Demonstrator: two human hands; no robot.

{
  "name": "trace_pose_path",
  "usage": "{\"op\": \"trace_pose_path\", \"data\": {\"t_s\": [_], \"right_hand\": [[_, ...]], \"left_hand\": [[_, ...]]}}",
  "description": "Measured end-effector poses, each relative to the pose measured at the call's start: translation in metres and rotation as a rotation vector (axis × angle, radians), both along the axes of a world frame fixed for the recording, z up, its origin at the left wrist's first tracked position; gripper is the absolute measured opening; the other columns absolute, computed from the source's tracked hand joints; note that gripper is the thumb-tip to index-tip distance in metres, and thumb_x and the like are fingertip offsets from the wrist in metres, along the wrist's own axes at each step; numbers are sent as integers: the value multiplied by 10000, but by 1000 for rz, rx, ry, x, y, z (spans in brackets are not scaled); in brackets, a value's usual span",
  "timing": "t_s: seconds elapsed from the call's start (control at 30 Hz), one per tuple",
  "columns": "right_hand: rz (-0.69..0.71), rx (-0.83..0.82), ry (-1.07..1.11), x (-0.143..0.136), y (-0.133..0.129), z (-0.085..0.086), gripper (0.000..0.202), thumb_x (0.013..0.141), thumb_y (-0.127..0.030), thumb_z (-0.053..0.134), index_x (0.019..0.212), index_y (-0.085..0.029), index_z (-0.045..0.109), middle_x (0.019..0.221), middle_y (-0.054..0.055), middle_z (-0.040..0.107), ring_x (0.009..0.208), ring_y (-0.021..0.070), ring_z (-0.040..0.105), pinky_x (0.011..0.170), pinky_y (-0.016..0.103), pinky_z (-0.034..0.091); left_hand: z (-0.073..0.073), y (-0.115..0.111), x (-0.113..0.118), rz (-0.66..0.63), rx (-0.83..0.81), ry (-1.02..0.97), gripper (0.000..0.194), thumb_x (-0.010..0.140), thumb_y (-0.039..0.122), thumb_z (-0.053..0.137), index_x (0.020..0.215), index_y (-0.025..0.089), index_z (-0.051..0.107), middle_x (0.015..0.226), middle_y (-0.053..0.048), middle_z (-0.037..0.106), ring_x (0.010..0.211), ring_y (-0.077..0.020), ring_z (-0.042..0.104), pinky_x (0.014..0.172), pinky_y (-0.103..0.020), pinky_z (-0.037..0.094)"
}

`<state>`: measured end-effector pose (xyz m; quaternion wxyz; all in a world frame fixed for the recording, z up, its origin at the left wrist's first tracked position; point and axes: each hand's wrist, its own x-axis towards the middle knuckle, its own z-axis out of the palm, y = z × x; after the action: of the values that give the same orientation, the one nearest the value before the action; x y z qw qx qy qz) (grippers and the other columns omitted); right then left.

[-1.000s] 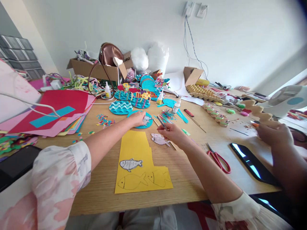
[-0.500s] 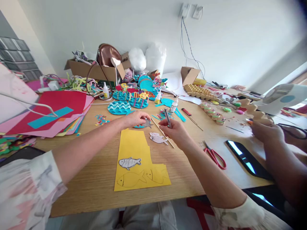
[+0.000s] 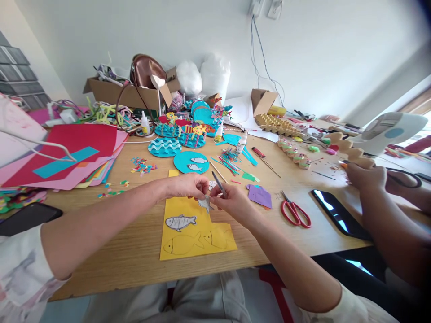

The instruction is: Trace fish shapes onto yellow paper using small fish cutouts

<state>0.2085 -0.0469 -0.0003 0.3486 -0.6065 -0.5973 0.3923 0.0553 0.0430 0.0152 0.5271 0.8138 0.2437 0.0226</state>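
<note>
Between the fingertips of my left hand is a small grey paper fish, held over the yellow paper. My right hand grips a dark pen that points up and away, and its fingertips meet the fish's edge. A grey striped paper fish lies on the yellow sheet above two pencil-drawn fish outlines. Beyond my hands, a blue paper disc bears two small paper fish. Another pale fish cutout is partly hidden behind my fingers.
Red-handled scissors, purple paper pieces and a phone lie to the right. Another person's hands hold an egg-carton strip. Glue bottles and blue crafts stand behind; stacked coloured paper lies left.
My left hand has come back toward me from the blue disc, bringing the small fish over the yellow sheet. My right hand, still with the pen, has moved left to meet it.
</note>
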Motion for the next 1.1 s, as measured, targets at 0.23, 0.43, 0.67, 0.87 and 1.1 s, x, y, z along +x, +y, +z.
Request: {"op": "trace_pose_path", "data": {"t_s": [0.23, 0.43, 0.67, 0.87, 1.1], "right_hand": [[81, -98, 176, -2, -1, -10, 141, 621, -184, 595, 631, -187, 454, 509, -72, 479, 448, 75, 505, 449, 196, 409], [-5, -237, 273, -6, -10, -8, 145, 610, -120, 553, 681, -191, 448, 472, -101, 485, 400, 73, 526, 445, 192, 412], [8, -212, 197, -8, -13, -19, 179, 586, -65, 497, 713, -186, 533, 456, -87, 541, 396, 70, 531, 416, 161, 364], [-27, -291, 160, -18, -14, -12, 176, 597, -25, 453, 645, -168, 544, 407, -88, 508, 384, 60, 531, 397, 143, 333], [6, -262, 70, -15, -18, -13, 145, 632, -51, 489, 672, -169, 563, 425, -69, 526, 417, 77, 524, 440, 175, 349]], "left_hand": [[-7, -1, 0, -61, 10, 22, 132, 653, 226, 571, 756, 163, 518, 652, 39, 510, 584, -93, 497, 476, -179, 373], [-9, -6, -18, 71, 215, 128, 84, 688, 99, 458, 727, 149, 512, 624, 36, 500, 543, -87, 495, 478, -177, 354], [-10, -35, -42, 32, 420, 263, 197, 706, 38, 466, 738, 157, 620, 657, 16, 589, 616, -115, 520, 554, -201, 326], [-3, -48, -51, -50, 555, 309, 221, 791, 60, 452, 841, 157, 645, 806, -11, 651, 732, -122, 574, 634, -186, 368], [-10, -53, -57, -102, 602, 261, 190, 790, 62, 477, 808, 161, 638, 834, -23, 611, 782, -138, 575, 673, -198, 387]]}}
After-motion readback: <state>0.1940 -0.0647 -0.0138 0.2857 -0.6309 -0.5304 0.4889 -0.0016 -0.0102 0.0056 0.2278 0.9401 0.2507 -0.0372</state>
